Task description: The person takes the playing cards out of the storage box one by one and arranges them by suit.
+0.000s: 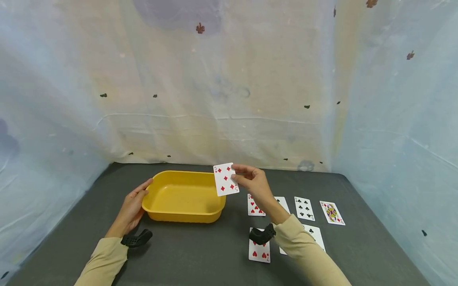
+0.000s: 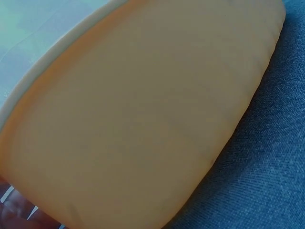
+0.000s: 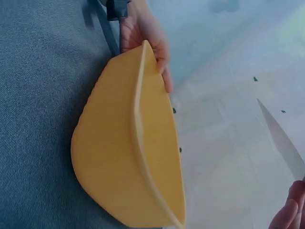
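My left hand [image 1: 131,208] grips the left end of a yellow plastic tub [image 1: 186,218], fingertips at its rim. The tub's wall [image 2: 133,114] fills most of the left wrist view. Above the tub's right end, my right hand [image 1: 253,183] pinches a five of diamonds playing card [image 1: 223,184] between thumb and fingers, face toward the head camera. In the right wrist view the card [image 3: 282,138] appears nearly edge-on, with the right fingertips [image 3: 286,214] at its lower end. Inside the tub, the visible floor is bare yellow.
Face-up cards lie in rows right of the tub: a hearts card [image 1: 255,206], a six of clubs [image 1: 304,208], a diamonds court card [image 1: 332,213], a seven of hearts [image 1: 259,254] and clubs cards partly hidden by my right arm. A patterned sheet [image 1: 229,135] hangs behind the dark table [image 1: 189,254].
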